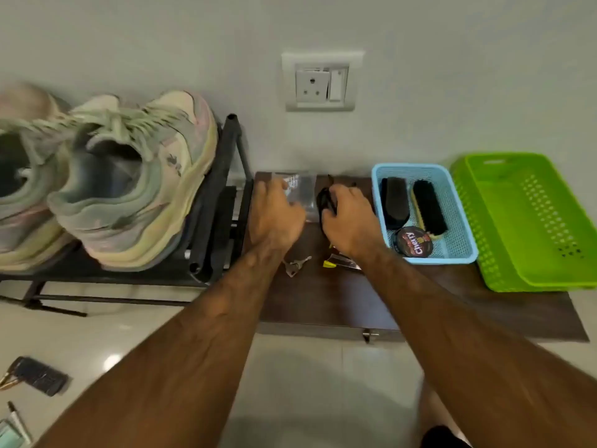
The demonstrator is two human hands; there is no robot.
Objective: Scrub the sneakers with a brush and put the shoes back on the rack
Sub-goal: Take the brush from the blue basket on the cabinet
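Observation:
Two pastel sneakers (129,182) stand side by side on the black shoe rack (213,202) at the left, heels toward me. Two brushes (428,206) with black bristles lie in a blue basket (462,250), next to a round polish tin (414,242). My left hand (274,215) rests on a clear plastic packet (302,189) on the dark wooden shelf (323,302). My right hand (347,221) curls around a small black object (324,200) just left of the blue basket.
A green plastic basket (533,221) sits at the shelf's right end. Keys (295,266) and a yellow-edged item (336,261) lie on the shelf below my hands. A wall socket (321,82) is above. A dark object (40,376) and pens lie on the tiled floor, lower left.

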